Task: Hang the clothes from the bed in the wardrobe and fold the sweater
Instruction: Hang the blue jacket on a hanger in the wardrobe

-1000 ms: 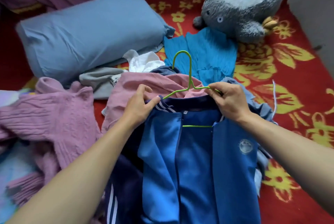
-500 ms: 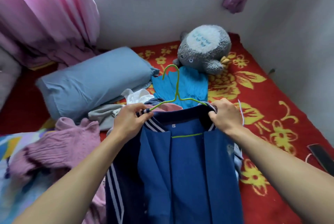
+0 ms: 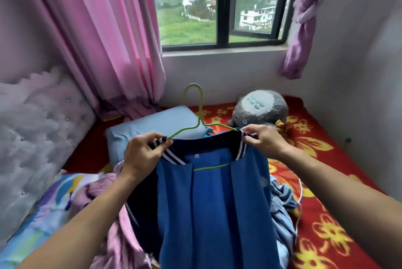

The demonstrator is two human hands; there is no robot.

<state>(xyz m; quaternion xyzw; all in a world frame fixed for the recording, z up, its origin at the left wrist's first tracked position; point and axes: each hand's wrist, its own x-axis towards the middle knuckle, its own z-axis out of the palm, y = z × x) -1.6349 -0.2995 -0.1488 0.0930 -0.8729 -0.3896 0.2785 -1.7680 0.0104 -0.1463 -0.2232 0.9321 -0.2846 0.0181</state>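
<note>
Blue jacket (image 3: 213, 203) riding on green hanger (image 3: 199, 123), now rising clear of clothes pile on bed (image 3: 326, 236) where it was lying a second ago; hem hanging down out of frame. Judging: hanger-fitting step finishing, carry to wardrobe coming next. Pink sweater (image 3: 95, 190) waiting unfolded at left. Left hand (image 3: 143, 155) pinching striped collar end over hanger shoulder, right hand (image 3: 263, 140) pinching opposite end. Both forearms reaching forward, holding collar spread.

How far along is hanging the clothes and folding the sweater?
Done: the blue jacket is on the green hanger. In hand: left hand and right hand pinch its shoulders, held up over the bed. Left: no wardrobe in view, so it is not hung yet; the pink sweater lies unfolded, and a pale blue garment lies on the bed.
</note>
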